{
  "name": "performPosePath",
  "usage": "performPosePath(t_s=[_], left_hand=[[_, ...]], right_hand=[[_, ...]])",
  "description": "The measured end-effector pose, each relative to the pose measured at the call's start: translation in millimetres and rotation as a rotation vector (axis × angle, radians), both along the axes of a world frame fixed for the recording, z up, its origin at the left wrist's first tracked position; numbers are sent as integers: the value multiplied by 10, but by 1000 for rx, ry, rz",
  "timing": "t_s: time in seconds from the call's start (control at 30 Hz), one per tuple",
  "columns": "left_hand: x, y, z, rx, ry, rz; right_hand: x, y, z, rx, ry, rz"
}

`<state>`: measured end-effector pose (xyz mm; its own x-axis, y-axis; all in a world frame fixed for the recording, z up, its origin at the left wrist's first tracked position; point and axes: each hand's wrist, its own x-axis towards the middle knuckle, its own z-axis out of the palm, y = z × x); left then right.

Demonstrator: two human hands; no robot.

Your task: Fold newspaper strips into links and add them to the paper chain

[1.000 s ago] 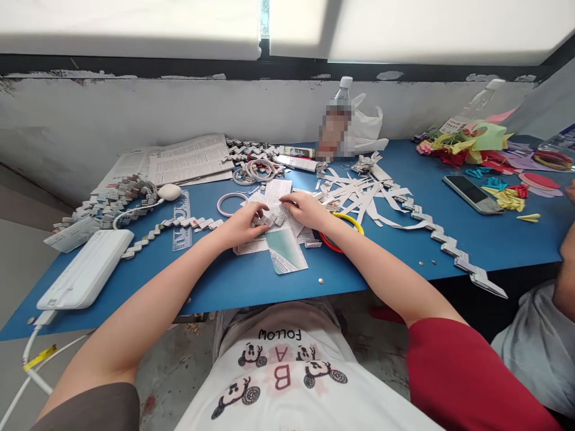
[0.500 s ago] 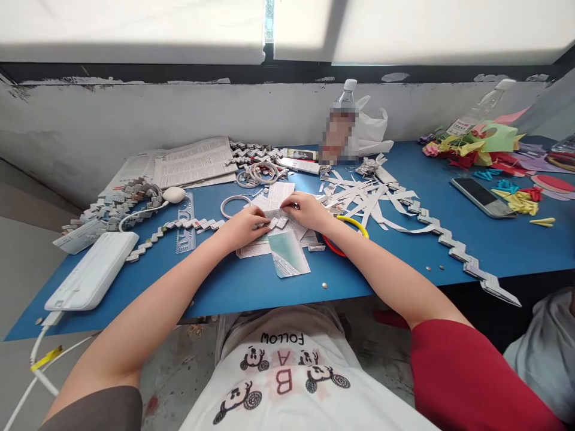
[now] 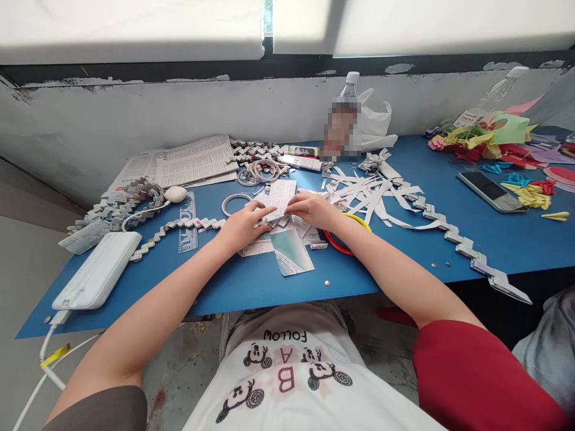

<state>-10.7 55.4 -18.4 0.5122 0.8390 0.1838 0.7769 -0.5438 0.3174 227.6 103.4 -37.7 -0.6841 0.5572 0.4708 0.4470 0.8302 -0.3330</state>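
Observation:
My left hand [image 3: 246,226] and my right hand [image 3: 311,211] are close together over a pile of paper. Their fingers are closed on the lower edge of a printed paper piece [image 3: 282,199], one hand at each side. Under the fingers lie small folded paper pieces, partly hidden. A teal-and-white paper rectangle [image 3: 291,252] lies just in front of the hands. From the left, a zigzag folded-paper chain [image 3: 173,226] runs up to my left hand. Beside my right wrist is a red-and-yellow ring [image 3: 338,244], partly covered by the forearm.
Left are a white power bank [image 3: 97,270], a clear ruler [image 3: 188,224] and newspapers [image 3: 197,160]. Tape rolls [image 3: 265,170] and a bottle [image 3: 344,120] stand behind. Rightward are paper strips [image 3: 377,197], another paper chain [image 3: 465,245], a phone [image 3: 489,190] and coloured paper [image 3: 476,143].
My fingers have shifted on the paper: the left index finger now stretches across its lower edge, and the right fingers have straightened. The small folded pieces are more covered. The view has shifted slightly.

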Motion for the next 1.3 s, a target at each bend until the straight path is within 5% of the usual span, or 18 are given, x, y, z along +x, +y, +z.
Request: performPosePath(t_s=[0.53, 0.87, 1.1, 1.3], left_hand=[[2, 8, -24, 68, 136, -62], [-1, 20, -24, 52, 148, -101], [85, 2, 30, -30, 19, -18], [164, 80, -73, -86, -90, 72]], right_hand=[[33, -67, 45, 16, -166, 63], [32, -236, 169, -132, -198, 41], [-76, -209, 160, -400, 77, -189], [-190, -111, 75, -358, -9, -199]])
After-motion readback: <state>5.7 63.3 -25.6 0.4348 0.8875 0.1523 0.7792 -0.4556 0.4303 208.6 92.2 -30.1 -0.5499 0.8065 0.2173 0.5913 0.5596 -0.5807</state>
